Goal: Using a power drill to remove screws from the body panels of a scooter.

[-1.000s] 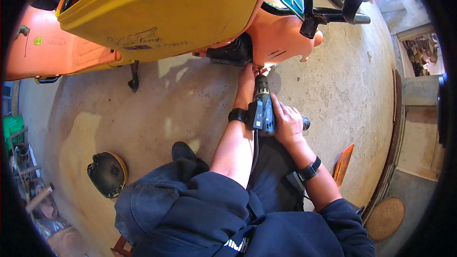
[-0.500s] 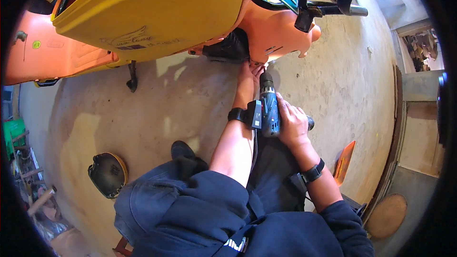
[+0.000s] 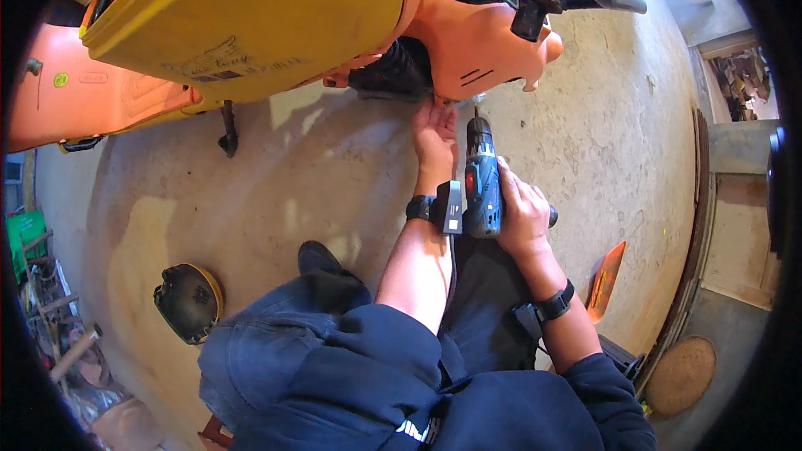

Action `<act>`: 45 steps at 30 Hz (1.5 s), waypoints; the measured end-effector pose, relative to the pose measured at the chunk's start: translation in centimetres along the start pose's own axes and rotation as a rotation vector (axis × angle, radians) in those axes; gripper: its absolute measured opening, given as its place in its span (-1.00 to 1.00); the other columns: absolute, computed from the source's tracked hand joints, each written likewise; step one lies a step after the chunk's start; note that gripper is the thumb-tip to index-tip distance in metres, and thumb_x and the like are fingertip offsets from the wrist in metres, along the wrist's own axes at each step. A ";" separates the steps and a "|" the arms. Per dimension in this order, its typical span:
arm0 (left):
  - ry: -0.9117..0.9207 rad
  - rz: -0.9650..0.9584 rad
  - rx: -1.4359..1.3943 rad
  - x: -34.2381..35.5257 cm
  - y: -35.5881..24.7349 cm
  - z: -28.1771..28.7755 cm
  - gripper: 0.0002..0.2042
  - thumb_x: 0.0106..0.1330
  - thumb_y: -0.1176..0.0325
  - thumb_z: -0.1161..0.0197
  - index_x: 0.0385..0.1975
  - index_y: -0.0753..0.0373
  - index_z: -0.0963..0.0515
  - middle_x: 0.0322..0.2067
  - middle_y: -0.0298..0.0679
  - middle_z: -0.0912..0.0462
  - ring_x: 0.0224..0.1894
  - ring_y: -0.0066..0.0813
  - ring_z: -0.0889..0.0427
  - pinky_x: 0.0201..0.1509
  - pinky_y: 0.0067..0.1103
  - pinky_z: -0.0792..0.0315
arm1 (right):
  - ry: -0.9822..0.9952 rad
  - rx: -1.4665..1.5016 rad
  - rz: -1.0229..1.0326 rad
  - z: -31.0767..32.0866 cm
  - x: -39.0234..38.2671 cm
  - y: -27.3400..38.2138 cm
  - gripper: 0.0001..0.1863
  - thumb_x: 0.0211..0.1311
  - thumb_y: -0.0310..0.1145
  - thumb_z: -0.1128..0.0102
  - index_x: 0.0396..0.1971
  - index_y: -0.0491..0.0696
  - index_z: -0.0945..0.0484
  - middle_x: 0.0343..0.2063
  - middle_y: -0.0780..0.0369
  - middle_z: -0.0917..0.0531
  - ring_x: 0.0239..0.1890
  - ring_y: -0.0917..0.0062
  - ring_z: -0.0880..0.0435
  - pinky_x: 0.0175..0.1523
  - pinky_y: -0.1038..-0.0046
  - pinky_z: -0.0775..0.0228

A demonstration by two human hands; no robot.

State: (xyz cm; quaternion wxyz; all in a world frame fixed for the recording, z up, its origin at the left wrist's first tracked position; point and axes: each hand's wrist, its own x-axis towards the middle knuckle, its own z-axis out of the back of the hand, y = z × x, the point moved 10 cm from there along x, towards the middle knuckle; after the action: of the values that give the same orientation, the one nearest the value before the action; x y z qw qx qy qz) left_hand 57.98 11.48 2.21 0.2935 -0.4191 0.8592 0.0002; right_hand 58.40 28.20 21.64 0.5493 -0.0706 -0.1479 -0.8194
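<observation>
My right hand (image 3: 524, 210) is closed around a blue and black cordless drill (image 3: 484, 198). Its chuck points away from me, and a short bit (image 3: 476, 112) shows just below and to the right of the lower edge of an orange body panel (image 3: 468, 54). The panel belongs to a yellow and orange vehicle that looks like a scooter. With its palm turned up, my left hand (image 3: 435, 132) reaches to that same edge, left of the bit. Its fingers curl against the panel, their tips partly hidden.
Overhead at the upper left hangs the yellow cover (image 3: 259, 25). A kickstand (image 3: 227, 129) juts below it. A black bowl-shaped part with a yellow rim (image 3: 190, 304) lies on the floor at left; an orange pointed piece (image 3: 605, 282) and a round woven mat (image 3: 683, 376) are at right.
The drill has drawn back slightly to the right, so its bit shows. My left fingers, earlier gathered near the drill tip, are now at the panel's edge with the palm turned up.
</observation>
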 end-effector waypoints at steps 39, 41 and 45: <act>0.459 0.514 2.451 -13.8 -18.8 -14.2 -0.78 0.14 0.23 -0.21 -0.34 0.19 -0.67 -0.58 -0.28 -0.58 -0.50 -0.48 -0.50 -0.35 -0.44 -0.44 | 0.247 0.145 0.062 -4.6 1.9 1.6 -0.16 -0.15 -0.40 -0.31 0.29 -0.10 -0.29 -0.06 0.08 -0.63 -0.13 0.23 -0.66 -0.02 0.28 -0.45; 0.452 0.106 2.592 -18.6 -25.8 -23.1 -0.73 0.25 0.25 -0.14 -0.15 0.19 -0.66 -0.37 -0.19 -0.69 -0.31 -0.29 -0.59 -0.19 -0.43 -0.48 | 0.176 0.187 0.084 -3.4 2.4 0.5 -0.11 -0.20 -0.41 -0.35 0.30 -0.10 -0.27 -0.06 0.06 -0.63 -0.12 0.20 -0.66 -0.02 0.24 -0.45; 0.029 -0.403 1.713 -38.4 -44.8 -28.8 -0.85 0.41 0.28 -0.09 -0.17 0.18 -0.49 -0.63 -0.57 -0.30 -0.64 -0.78 -0.25 -0.61 -0.73 -0.12 | 0.034 0.227 0.245 -3.3 2.7 4.6 -0.20 -0.11 -0.43 -0.28 0.29 -0.12 -0.31 -0.28 0.10 -0.69 -0.37 0.27 -0.70 -0.22 0.24 -0.52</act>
State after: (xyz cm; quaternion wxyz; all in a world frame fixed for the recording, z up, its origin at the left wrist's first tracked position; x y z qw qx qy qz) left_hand 93.99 3.01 56.46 0.4907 -0.1983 0.4773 -0.7015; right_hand 61.77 23.13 20.00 0.6521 -0.0116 -0.2206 -0.7253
